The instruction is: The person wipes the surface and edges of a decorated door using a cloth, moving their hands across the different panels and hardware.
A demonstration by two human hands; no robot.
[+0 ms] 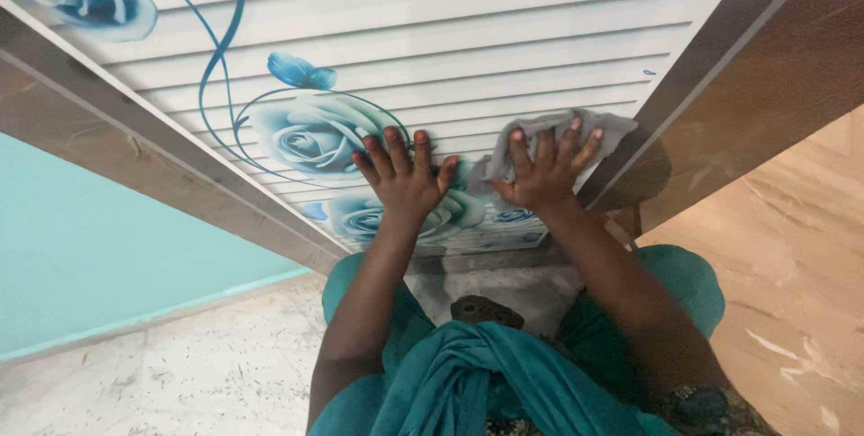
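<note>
From the head view, the left hand [402,175] is laid flat, fingers spread, on the white slatted door panel [468,31] with blue roses, seemingly as a brace. The right hand [543,170] is pressed, fingers splayed, over a grey cloth [612,128] held against the panel beside the brown frame [720,103].
</note>
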